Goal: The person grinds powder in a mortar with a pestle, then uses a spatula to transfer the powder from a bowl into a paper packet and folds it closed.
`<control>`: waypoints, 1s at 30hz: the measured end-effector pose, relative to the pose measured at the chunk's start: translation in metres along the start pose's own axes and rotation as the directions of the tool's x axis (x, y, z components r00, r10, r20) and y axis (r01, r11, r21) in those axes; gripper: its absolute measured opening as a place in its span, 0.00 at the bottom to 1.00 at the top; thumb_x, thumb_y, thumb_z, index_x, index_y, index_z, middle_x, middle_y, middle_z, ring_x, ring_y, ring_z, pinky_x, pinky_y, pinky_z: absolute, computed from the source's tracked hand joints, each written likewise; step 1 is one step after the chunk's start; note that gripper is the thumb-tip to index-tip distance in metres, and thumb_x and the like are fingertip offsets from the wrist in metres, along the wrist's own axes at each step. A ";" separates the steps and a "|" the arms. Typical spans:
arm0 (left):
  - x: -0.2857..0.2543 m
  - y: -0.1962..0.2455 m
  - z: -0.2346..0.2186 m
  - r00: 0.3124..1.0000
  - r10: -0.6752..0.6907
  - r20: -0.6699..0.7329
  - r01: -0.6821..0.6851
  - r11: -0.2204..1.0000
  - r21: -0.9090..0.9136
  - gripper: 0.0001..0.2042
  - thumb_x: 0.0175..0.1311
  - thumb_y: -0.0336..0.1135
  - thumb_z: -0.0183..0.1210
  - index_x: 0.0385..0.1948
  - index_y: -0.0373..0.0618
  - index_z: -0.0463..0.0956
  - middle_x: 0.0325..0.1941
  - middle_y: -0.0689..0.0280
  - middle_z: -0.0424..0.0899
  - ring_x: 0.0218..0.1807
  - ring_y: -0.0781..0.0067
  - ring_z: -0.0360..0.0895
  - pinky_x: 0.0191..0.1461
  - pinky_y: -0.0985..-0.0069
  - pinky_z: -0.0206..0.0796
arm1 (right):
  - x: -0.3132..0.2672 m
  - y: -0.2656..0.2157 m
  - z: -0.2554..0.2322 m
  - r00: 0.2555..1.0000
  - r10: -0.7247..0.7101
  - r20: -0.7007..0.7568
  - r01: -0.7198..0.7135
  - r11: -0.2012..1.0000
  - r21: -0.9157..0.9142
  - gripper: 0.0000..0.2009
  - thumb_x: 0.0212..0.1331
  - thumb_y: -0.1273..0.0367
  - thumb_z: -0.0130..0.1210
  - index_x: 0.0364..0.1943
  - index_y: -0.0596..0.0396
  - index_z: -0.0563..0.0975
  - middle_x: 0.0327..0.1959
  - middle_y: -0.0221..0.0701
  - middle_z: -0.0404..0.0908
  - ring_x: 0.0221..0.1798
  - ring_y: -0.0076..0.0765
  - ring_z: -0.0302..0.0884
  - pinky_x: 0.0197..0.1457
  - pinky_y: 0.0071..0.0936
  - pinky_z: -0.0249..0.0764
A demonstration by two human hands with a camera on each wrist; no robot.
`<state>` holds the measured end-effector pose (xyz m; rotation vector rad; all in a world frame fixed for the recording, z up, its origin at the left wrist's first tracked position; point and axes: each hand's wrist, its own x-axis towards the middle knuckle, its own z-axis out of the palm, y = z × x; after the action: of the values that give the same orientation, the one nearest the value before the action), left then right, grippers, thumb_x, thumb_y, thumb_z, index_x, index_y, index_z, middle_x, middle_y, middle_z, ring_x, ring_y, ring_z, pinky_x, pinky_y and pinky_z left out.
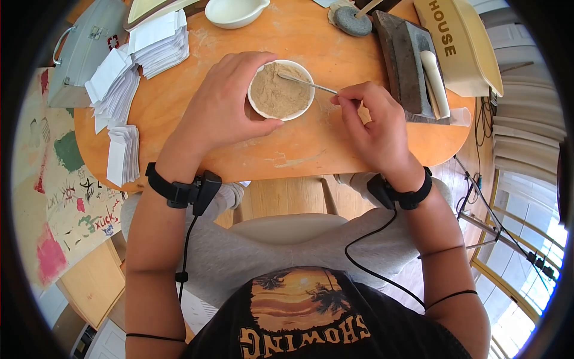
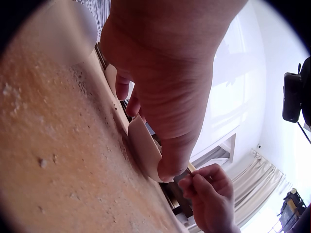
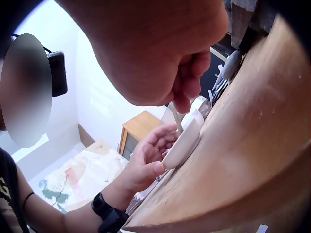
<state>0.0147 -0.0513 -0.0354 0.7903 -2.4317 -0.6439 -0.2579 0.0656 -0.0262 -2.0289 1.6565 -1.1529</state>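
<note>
A small white bowl [image 1: 302,110] of tan powder [image 1: 278,96] stands on the wooden table. My left hand [image 1: 224,105] holds it from the left, thumb at the near rim and fingers round the far side. From the right, my right hand [image 1: 376,122] pinches the handle of a thin metal spatula [image 1: 320,88] between thumb and fingers. Its tip lies in the powder's upper part. The left wrist view shows my left thumb [image 2: 171,167] against the wall of the bowl [image 2: 143,145]. In the right wrist view the spatula [image 3: 175,118] slants down into the bowl [image 3: 184,145].
Stacks of folded white paper [image 1: 158,45] lie at the left beside a grey metal box [image 1: 89,54]. A white spouted bowl [image 1: 236,13] stands at the back. On the right are a grey stone [image 1: 353,23], a dark slab with a white pestle [image 1: 434,84] and a cream bin [image 1: 463,42].
</note>
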 end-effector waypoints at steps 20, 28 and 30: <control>0.000 0.001 0.000 1.000 -0.009 0.009 0.009 1.000 0.004 0.44 0.46 0.34 0.83 0.72 0.44 0.75 0.70 0.55 0.83 0.73 0.48 0.77 0.78 0.56 0.71 | -0.009 0.004 -0.017 0.993 -0.117 0.003 0.117 0.993 -0.031 0.07 0.62 0.81 0.67 0.39 0.54 0.84 0.36 0.34 0.89 0.38 0.48 0.85 0.43 0.42 0.79; 0.001 0.004 0.007 0.996 0.053 -0.064 -0.049 0.997 0.066 0.42 0.47 0.41 0.85 0.67 0.42 0.77 0.64 0.54 0.83 0.66 0.46 0.79 0.72 0.54 0.73 | -0.012 0.002 -0.016 0.994 -0.102 0.027 0.104 0.992 -0.073 0.07 0.62 0.81 0.67 0.39 0.54 0.84 0.36 0.32 0.89 0.37 0.46 0.84 0.41 0.40 0.79; 0.000 0.005 0.008 0.996 0.048 -0.070 -0.043 0.996 0.075 0.42 0.46 0.42 0.85 0.67 0.42 0.77 0.64 0.54 0.83 0.66 0.46 0.79 0.72 0.54 0.73 | -0.013 0.002 -0.017 0.996 -0.091 -0.013 0.089 0.990 -0.107 0.08 0.60 0.81 0.68 0.39 0.54 0.84 0.35 0.32 0.88 0.36 0.47 0.83 0.42 0.41 0.78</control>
<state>0.0082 -0.0454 -0.0383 0.7713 -2.4122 -0.5022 -0.2715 0.0810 -0.0216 -2.1846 1.6842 -1.1380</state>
